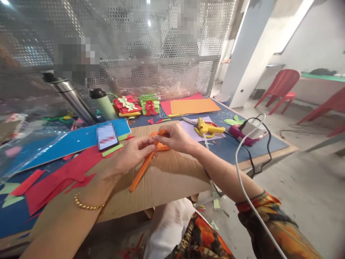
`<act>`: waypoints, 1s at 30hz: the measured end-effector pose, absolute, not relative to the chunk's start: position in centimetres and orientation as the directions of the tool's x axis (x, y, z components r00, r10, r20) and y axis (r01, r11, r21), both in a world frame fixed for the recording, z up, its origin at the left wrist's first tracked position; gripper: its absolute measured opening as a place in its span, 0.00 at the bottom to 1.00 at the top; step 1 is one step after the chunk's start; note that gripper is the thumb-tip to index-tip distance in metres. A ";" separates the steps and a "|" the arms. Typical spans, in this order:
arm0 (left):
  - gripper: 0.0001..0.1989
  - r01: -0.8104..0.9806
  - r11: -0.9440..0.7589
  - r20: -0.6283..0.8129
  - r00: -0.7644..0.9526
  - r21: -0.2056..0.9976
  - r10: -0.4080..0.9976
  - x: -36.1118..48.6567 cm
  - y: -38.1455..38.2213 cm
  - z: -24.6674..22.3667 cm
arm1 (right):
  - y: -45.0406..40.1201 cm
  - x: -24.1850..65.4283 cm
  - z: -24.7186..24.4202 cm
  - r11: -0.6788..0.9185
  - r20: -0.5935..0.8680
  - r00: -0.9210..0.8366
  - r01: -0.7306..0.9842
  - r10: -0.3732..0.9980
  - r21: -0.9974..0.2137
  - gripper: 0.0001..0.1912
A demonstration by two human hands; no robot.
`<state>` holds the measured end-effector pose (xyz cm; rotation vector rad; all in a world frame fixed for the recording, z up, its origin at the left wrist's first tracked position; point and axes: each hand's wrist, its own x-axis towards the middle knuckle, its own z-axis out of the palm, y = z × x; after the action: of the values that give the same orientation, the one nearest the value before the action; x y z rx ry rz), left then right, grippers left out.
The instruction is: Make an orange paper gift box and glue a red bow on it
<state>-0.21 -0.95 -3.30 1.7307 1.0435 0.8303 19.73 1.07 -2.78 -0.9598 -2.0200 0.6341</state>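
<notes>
An orange paper strip (pixel 142 172) slants down from between my two hands, over a sheet of brown cardboard (pixel 172 180). My left hand (pixel 136 153) pinches the strip near its upper end, thumb and fingers together. Close beside it, my right hand (pixel 175 136) is closed on the folded orange paper at the top, with more orange paper showing beneath its fingers. The fingertips of both hands nearly meet, and they hide part of the paper.
A yellow glue gun (pixel 210 127) and scissors (pixel 189 121) lie right of the cardboard. Left are a phone (pixel 107 136), red paper (pixel 64 172) and a blue board (pixel 78 140). Bottles (pixel 104 103) stand behind. A white cable (pixel 241 180) crosses over my right forearm.
</notes>
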 end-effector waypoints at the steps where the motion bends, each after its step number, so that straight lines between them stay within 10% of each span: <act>1: 0.16 0.239 -0.172 0.062 0.408 0.956 0.911 -0.1 -1.0 -3.5 | 1.2 20.2 -2.5 0.591 0.451 -0.390 0.423 0.803 -0.687 0.22; 7: 0.18 -0.023 -0.010 0.016 0.304 1.000 0.953 0.1 -0.7 -4.2 | 2.3 27.4 -1.0 0.459 0.479 -0.270 0.822 0.835 -0.337 0.16; 11: 0.19 -0.139 0.027 0.005 0.228 0.990 0.974 0.2 -0.3 -4.4 | 2.9 32.1 -2.0 0.021 0.107 -0.027 0.998 0.994 0.054 0.19; 20: 0.11 -0.259 0.012 0.023 0.133 0.966 0.991 0.3 0.2 -4.6 | 3.2 33.5 -4.3 -0.033 -0.026 0.036 0.994 0.999 0.107 0.19; 30: 0.05 -0.282 0.050 -0.005 0.158 0.958 0.987 0.5 -0.3 -4.4 | 3.0 33.9 -4.5 -0.022 0.162 0.017 0.999 0.987 0.034 0.16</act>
<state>0.54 -0.26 -4.40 1.0460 0.8981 1.1985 33.86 2.95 -4.55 -2.1741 -2.1318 -0.2141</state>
